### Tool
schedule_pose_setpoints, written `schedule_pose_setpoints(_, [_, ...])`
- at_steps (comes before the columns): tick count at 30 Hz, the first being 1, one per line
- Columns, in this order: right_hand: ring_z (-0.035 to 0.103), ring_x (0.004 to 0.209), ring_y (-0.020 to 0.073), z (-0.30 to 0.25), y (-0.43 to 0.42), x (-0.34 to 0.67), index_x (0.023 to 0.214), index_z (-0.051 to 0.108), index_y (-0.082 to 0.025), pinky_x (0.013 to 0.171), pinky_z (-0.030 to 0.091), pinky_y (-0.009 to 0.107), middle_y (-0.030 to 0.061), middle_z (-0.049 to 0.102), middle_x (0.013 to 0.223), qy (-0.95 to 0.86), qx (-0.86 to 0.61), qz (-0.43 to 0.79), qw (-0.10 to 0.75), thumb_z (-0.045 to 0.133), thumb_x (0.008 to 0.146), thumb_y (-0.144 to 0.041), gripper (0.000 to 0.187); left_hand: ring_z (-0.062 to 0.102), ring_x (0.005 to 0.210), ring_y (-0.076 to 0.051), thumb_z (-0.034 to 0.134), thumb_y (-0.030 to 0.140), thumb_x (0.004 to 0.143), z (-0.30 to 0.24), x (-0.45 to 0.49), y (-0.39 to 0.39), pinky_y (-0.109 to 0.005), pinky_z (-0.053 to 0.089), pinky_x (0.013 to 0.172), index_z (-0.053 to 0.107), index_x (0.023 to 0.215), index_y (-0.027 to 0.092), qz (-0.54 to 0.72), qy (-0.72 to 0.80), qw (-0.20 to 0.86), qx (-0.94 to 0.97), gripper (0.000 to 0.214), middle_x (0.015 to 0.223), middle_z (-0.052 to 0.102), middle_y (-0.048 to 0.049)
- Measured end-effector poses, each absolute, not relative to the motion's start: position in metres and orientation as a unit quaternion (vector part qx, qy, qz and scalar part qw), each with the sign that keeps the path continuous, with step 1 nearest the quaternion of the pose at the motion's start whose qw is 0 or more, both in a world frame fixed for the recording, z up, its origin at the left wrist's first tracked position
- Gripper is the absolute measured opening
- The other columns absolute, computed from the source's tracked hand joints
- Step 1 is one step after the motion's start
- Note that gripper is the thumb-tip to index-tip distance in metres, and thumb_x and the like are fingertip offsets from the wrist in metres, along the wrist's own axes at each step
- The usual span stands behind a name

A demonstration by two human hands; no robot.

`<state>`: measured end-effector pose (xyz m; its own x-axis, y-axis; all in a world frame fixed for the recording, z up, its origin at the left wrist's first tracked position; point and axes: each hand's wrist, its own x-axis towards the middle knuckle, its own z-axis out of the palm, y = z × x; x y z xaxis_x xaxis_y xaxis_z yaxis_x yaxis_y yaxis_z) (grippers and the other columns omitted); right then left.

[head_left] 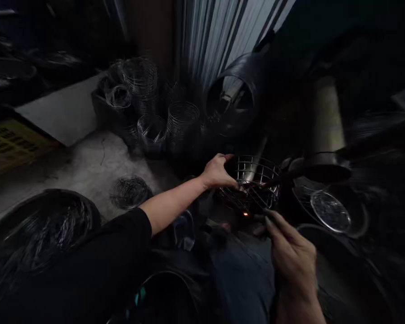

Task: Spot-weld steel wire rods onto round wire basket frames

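A round wire basket (258,168) stands in front of me, its open grid of metal wires tilted toward me. My left hand (219,172) is closed on its left rim, thumb and fingers on either side of the wires. My right hand (292,247) is closed with its fingertips pinched near the basket's lower front edge. They hold a dark, thin, rod-like tool (259,218) whose kind is too dim to tell. A small orange glow (245,214) shows at the basket's lower front, by the tool's end. The basket's underside is lost in shadow.
Stacks of wire rings (183,119) and a large wire coil (234,96) stand behind. At left are a black basin of wire pieces (64,220), a yellow crate (15,139) and a round wire piece (130,191). A round mesh disc (330,211) lies in a right-hand basin.
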<state>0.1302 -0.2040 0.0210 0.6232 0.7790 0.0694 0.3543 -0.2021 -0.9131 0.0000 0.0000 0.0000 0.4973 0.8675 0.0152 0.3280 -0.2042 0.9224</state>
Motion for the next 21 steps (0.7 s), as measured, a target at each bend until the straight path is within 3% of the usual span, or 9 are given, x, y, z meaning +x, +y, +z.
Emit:
schedule_pose_setpoints(4, [0.066, 0.074, 0.0195, 0.004, -0.22, 0.133, 0.109, 0.07, -0.019, 0.065, 0.056, 0.028, 0.0073, 0.072, 0.093, -0.441, -0.728, 0.291, 0.437, 0.068, 0.076, -0.044, 0.042, 0.039, 0.132, -0.032, 0.09, 0.039, 0.03, -0.016, -0.011, 0.001, -0.038, 0.031, 0.113, 0.036, 0.142, 0.013, 0.325, 0.346, 0.504, 0.722, 0.127, 0.145, 0.035, -0.0153])
schedule_pose_setpoints(6, [0.067, 0.087, 0.0228, -0.003, -0.228, 0.132, 0.121, 0.064, -0.019, 0.071, 0.057, 0.031, 0.0095, 0.068, 0.109, -0.499, -0.712, 0.288, 0.4, 0.071, 0.073, -0.043, 0.054, 0.03, 0.137, -0.033, 0.091, 0.035, 0.026, -0.037, -0.013, -0.004, -0.042, 0.022, 0.117, 0.021, 0.148, 0.016, 0.342, 0.321, 0.557, 0.686, 0.142, 0.15, 0.027, -0.016])
schedule_pose_setpoints(8, [0.065, 0.1, 0.0254, -0.007, -0.234, 0.128, 0.128, 0.058, -0.019, 0.08, 0.056, 0.034, 0.0106, 0.064, 0.119, -0.577, -0.685, 0.243, 0.372, 0.071, 0.074, -0.041, 0.06, 0.035, 0.134, -0.033, 0.092, 0.028, 0.027, -0.061, -0.012, -0.012, -0.049, 0.026, 0.114, 0.016, 0.149, 0.021, 0.333, 0.316, 0.645, 0.61, 0.144, 0.148, 0.032, -0.0157])
schedule_pose_setpoints(10, [0.063, 0.105, 0.0259, -0.006, -0.238, 0.121, 0.128, 0.058, -0.019, 0.083, 0.056, 0.035, 0.0105, 0.064, 0.118, -0.649, -0.658, 0.17, 0.341, 0.065, 0.081, -0.04, 0.052, 0.046, 0.125, -0.031, 0.091, 0.022, 0.032, -0.08, -0.008, -0.019, -0.051, 0.037, 0.107, 0.026, 0.146, 0.023, 0.327, 0.307, 0.724, 0.524, 0.131, 0.141, 0.043, -0.0141])
schedule_pose_setpoints(13, [0.067, 0.094, 0.0246, 0.008, -0.242, 0.11, 0.119, 0.064, -0.018, 0.075, 0.058, 0.032, 0.0093, 0.07, 0.105, -0.716, -0.624, 0.074, 0.303, 0.058, 0.088, -0.04, 0.038, 0.052, 0.117, -0.028, 0.09, 0.018, 0.035, -0.087, -0.01, -0.022, -0.048, 0.045, 0.099, 0.044, 0.134, 0.019, 0.338, 0.298, 0.761, 0.467, 0.109, 0.132, 0.051, -0.013])
schedule_pose_setpoints(15, [0.069, 0.086, 0.0226, 0.025, -0.243, 0.101, 0.111, 0.067, -0.018, 0.07, 0.058, 0.029, 0.0075, 0.072, 0.097, -0.739, -0.6, 0.041, 0.304, 0.057, 0.089, -0.038, 0.031, 0.053, 0.115, -0.028, 0.09, 0.015, 0.029, -0.08, -0.022, -0.023, -0.047, 0.046, 0.098, 0.047, 0.131, 0.018, 0.334, 0.297, 0.755, 0.48, 0.11, 0.129, 0.052, -0.0132])
schedule_pose_setpoints(18, [0.07, 0.078, 0.0178, 0.05, -0.24, 0.09, 0.105, 0.07, -0.02, 0.067, 0.056, 0.023, 0.0048, 0.073, 0.089, -0.755, -0.565, 0.063, 0.326, 0.06, 0.089, -0.032, 0.022, 0.052, 0.117, -0.029, 0.091, 0.014, 0.023, -0.062, -0.052, -0.029, -0.045, 0.043, 0.102, 0.048, 0.13, 0.018, 0.33, 0.284, 0.709, 0.555, 0.115, 0.132, 0.049, -0.013])
schedule_pose_setpoints(21, [0.069, 0.078, 0.0159, 0.064, -0.227, 0.085, 0.101, 0.071, -0.021, 0.069, 0.055, 0.021, 0.0036, 0.073, 0.089, -0.74, -0.56, 0.148, 0.342, 0.06, 0.09, -0.03, 0.019, 0.051, 0.119, -0.028, 0.091, 0.021, 0.03, -0.043, -0.078, -0.043, -0.042, 0.042, 0.104, 0.049, 0.131, 0.019, 0.33, 0.279, 0.616, 0.659, 0.11, 0.132, 0.047, -0.0113])
